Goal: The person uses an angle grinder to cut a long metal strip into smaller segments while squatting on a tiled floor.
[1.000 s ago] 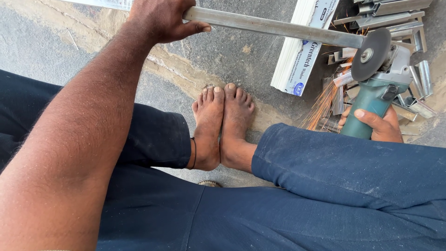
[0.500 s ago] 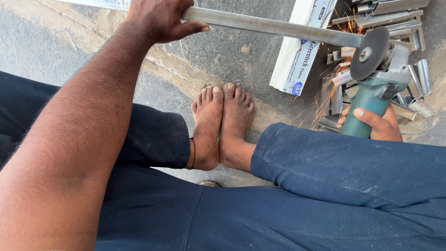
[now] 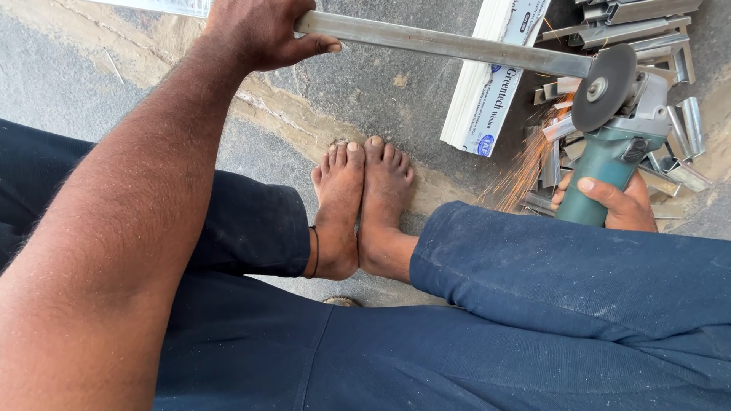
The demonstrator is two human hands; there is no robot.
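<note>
Metal bar (image 3: 442, 42) lies beyond the feet (image 3: 362, 205); grinder (image 3: 613, 144) at its right end, above cut pieces (image 3: 674, 164)

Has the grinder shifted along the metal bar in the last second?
No. The grinder keeps its disc at the same spot on the metal bar, just right of the white box.

The angle grinder (image 3: 609, 164) has a green body, a grey metal head and a dark grey disc (image 3: 604, 86). The metal bar (image 3: 449, 42) is silver-grey. Orange sparks (image 3: 525, 171) fall beside it. The trousers (image 3: 533, 304) are dark blue with pale dust. The flat box (image 3: 487, 84) is white with blue print. The ground (image 3: 91, 99) is grey with sandy-brown patches.
</note>
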